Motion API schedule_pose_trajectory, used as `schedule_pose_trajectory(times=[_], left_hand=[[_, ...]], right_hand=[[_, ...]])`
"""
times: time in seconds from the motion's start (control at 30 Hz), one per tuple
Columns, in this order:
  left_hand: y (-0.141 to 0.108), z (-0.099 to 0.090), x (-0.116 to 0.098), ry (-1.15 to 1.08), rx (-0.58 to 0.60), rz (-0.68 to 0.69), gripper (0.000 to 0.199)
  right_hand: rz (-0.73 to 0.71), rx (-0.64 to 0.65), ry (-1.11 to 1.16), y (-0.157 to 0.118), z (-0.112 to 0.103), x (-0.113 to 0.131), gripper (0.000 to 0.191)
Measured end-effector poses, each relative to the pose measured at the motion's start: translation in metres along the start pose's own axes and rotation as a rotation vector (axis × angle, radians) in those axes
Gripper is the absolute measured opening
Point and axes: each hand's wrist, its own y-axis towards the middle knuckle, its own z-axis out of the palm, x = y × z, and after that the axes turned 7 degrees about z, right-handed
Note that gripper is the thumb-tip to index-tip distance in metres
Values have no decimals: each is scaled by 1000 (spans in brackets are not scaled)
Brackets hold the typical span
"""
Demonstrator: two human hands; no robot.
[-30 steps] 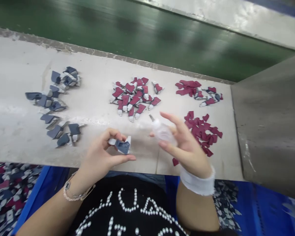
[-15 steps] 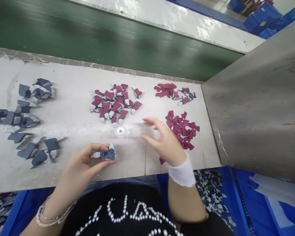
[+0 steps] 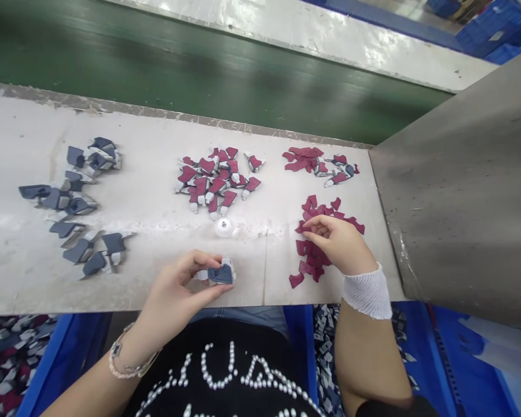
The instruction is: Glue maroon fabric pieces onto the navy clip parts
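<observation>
The long bench [image 3: 35,133] is pale and scuffed, and behind it runs a green conveyor belt [image 3: 200,63]. A grey metal panel [image 3: 455,191] stands beyond the right grip [image 3: 336,243], and blue crates [image 3: 499,35] are far away in the upper right corner. Under the bench, on both sides of the person, blue bins hold many mixed small pieces [image 3: 8,359].

The left grip [image 3: 176,286] is closed and pinches a small grey-blue piece [image 3: 220,275] with white edges, between thumb and fingers, just above the bench. The right grip is curled down on the loose dark red pieces [image 3: 315,255], and its fingers [image 3: 312,227] touch this pile. I cannot tell if they hold a piece. A white band [image 3: 367,292] covers the right wrist.

Left of the left grip lie the grey-blue pieces [image 3: 80,205]. Ahead of it is a heap of red and white pieces [image 3: 212,179], and ahead of the right grip is a smaller red heap [image 3: 325,165].

A small plastic bottle [image 3: 223,227] now stands on the bench between both grips. Earlier the right grip held it in the air. From above, only its round top is clear. The fingers hide part of the grey-blue piece.
</observation>
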Motion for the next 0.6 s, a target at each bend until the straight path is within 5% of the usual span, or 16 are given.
schedule_pose_trajectory(times=[0.13, 0.3, 0.4, 0.6], left_hand=[[-2, 14, 2, -51, -84, 11, 25], [2, 26, 5, 7, -104, 168, 23], [4, 28, 5, 79, -143, 278, 21], [4, 27, 4, 153, -175, 380, 17]], right_hand=[[-7, 36, 106, -19, 0, 17, 14], [-114, 418, 450, -55, 25, 54, 14], [-96, 535, 614, -63, 44, 64, 15], [-38, 514, 670, -56, 58, 62, 18]])
